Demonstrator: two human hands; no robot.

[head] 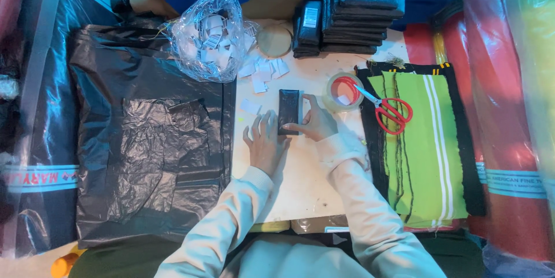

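Cluttered with fabric rolls, our bench (300,179) carries a small black packet (289,111). Our left hand (265,142) presses flat beside it; our right hand (317,120) pinches its edge, likely mid-fold; smoothing seems next.

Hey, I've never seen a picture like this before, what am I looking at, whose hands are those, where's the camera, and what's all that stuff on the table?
There is no machine here: this is one picture from a camera worn on a person's head, looking straight down at their own two bare hands in pale long sleeves. The left hand lies flat on the white tabletop, its fingertips against a small flat black packet. The right hand grips that packet's other side.

Around them: a crinkled clear plastic bag of small white paper labels, with loose labels spilled beside it, a roll of clear tape, red-handled scissors lying on folded green cloth with white stripes, a stack of black wrapped packets at the far edge, and a big sheet of black plastic to the left.
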